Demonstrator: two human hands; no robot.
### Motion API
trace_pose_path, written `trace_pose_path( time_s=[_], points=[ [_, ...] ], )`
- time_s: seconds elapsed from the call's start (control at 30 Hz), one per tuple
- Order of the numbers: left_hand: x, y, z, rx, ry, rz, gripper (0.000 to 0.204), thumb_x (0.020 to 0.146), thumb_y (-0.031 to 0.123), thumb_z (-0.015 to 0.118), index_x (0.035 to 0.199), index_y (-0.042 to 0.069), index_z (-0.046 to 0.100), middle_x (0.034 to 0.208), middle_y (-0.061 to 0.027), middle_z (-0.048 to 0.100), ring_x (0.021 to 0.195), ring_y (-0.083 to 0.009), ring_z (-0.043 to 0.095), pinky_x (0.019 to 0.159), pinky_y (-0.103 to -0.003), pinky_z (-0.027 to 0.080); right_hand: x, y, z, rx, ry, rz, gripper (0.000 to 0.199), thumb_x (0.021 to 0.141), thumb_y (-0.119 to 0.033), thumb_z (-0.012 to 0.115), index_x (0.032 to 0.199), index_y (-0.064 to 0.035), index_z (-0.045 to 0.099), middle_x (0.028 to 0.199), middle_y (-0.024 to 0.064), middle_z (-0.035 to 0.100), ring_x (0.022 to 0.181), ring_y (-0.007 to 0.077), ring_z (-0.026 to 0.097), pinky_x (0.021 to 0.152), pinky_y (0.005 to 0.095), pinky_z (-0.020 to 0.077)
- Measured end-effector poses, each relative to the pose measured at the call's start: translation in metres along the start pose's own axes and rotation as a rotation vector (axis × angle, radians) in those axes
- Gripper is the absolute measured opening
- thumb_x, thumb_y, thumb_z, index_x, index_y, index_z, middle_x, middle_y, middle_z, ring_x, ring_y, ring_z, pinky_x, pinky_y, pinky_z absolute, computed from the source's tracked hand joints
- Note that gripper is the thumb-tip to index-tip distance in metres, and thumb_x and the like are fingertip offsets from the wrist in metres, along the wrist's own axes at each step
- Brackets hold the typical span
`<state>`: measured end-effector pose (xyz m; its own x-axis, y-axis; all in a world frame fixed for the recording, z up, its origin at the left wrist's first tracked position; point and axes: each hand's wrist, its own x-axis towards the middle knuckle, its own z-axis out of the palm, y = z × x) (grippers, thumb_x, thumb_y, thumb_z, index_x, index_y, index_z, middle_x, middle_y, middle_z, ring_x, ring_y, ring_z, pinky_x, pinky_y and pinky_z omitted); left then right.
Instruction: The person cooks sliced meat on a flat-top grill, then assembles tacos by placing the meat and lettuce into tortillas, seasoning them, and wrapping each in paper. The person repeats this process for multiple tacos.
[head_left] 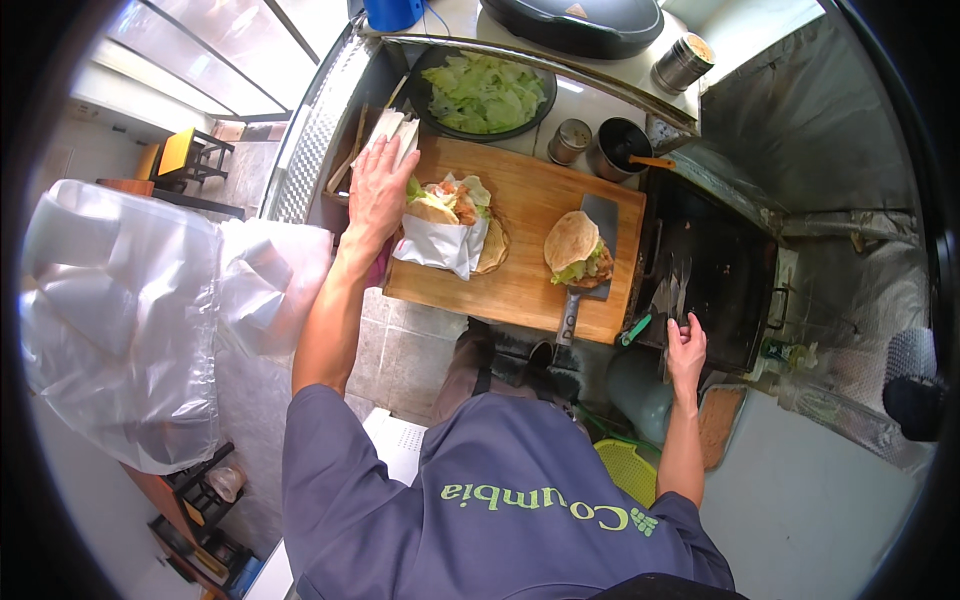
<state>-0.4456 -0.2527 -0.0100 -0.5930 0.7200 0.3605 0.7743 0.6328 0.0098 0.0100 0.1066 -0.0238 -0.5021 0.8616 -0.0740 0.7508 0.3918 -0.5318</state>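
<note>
My left hand [376,190] lies with its fingers stretched out on a stack of white paper sleeves [398,128], left of the wooden board [520,180]. Close by it, a filled flatbread [455,205] with lettuce and orange-brown filling sits partly inside a white paper sleeve [437,245]. Under and beside that shows another round flatbread [493,248]. A second filled flatbread [572,242] rests on the blade of a wide cleaver [601,215] at the board's right. My right hand [687,345] is closed on metal tongs [678,285] over the black griddle [725,255].
Behind the board stand a black bowl of chopped lettuce [486,92], a shaker [570,142] and a dark pot [618,150]. A green-handled tool [636,330] lies at the griddle's edge. Clear plastic bags [120,310] hang at left. A tray of brown food [718,425] is at right.
</note>
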Motion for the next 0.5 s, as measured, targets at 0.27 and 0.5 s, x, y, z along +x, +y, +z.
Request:
trace_pose_path(
  time_s=[0.27, 0.5],
  points=[
    [0.010, -0.015, 0.007, -0.099, 0.194, -0.111, 0.016, 0.085, 0.000, 0.061, 0.100, -0.004, 0.065, 0.116, -0.0215, 0.066, 0.114, -0.0388, 0.061, 0.101, -0.047, 0.048, -0.003, -0.017, -0.012, 0.048, -0.033, -0.059, 0.043, 0.094, -0.029, 0.073, 0.122, 0.0021, 0.066, 0.102, 0.0116, 0.066, 0.088, 0.0188, 0.064, 0.082, 0.0311, 0.0528],
    [0.024, 0.115, -0.098, -1.156, -0.103, -0.110, 0.008, 0.095, 0.007, 0.060, 0.098, 0.000, 0.059, 0.088, -0.0105, 0.067, 0.073, -0.0169, 0.065, 0.068, -0.031, 0.054, -0.012, -0.146, -0.020, 0.426, -0.212, -0.357, 0.049, 0.091, -0.010, 0.072, 0.137, 0.0000, 0.056, 0.130, 0.0114, 0.066, 0.123, 0.0202, 0.060, 0.104, 0.0332, 0.0467]
  ],
)
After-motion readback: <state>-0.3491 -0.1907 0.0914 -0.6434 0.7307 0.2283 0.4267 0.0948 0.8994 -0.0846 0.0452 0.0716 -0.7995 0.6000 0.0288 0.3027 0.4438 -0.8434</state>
